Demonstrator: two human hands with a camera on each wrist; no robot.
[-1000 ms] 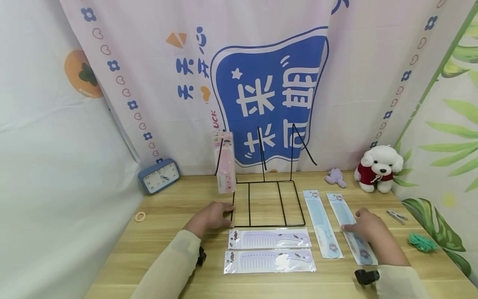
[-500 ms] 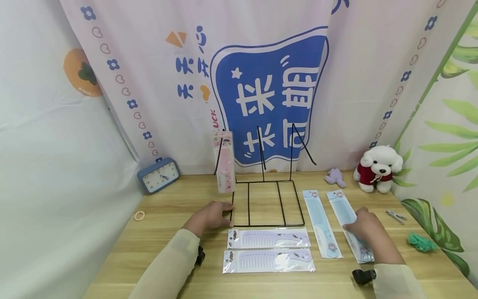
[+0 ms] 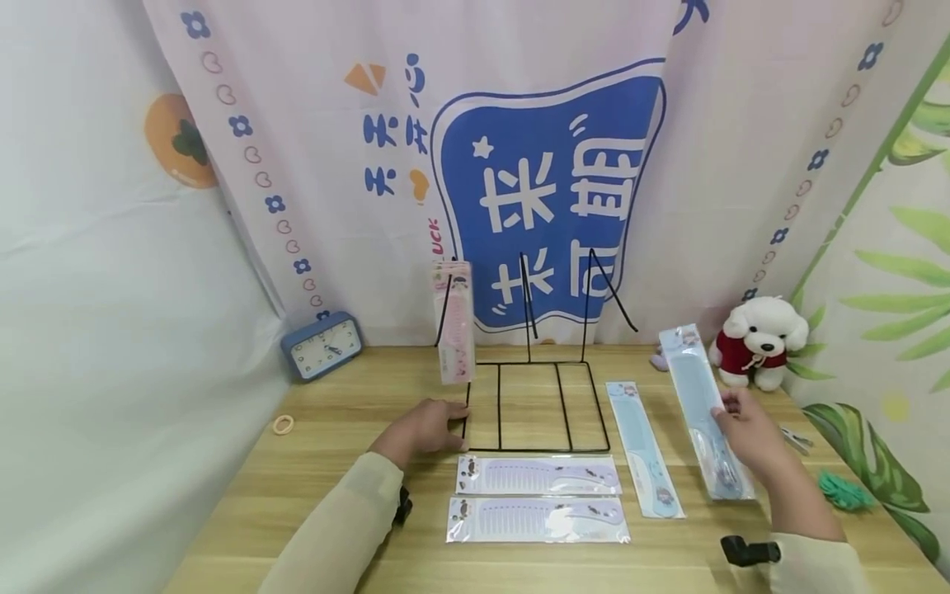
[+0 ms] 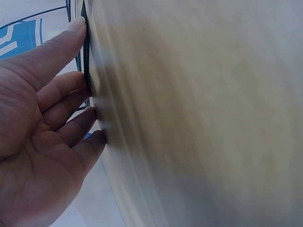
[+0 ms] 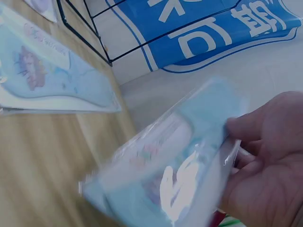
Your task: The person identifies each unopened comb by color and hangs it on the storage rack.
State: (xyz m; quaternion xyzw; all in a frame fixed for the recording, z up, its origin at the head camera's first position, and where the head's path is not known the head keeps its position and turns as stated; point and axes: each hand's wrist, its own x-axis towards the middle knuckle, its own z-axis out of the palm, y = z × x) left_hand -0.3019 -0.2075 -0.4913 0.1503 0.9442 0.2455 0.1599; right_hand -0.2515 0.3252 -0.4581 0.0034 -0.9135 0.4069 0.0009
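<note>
My right hand pinches a blue comb in a clear packet by its right edge. The packet is tilted, its top end raised toward the back; in the right wrist view the packaged blue comb looks blurred, the thumb on its edge. Another packaged blue comb lies to its left on the table. My left hand touches the left side of the black wire rack, thumb and fingers spread along the wire. In the left wrist view, the left hand's fingertips meet the table.
Pink packaged combs hang on the rack's left hook. Two packaged purple combs lie in front of the rack. Around the table are a blue clock, a wooden ring, a white plush dog, a metal clip and green string.
My right hand has picked up the right-hand blue comb packet, lifting and tilting it from the table. My left hand stays at the rack. The head view has shifted slightly.
</note>
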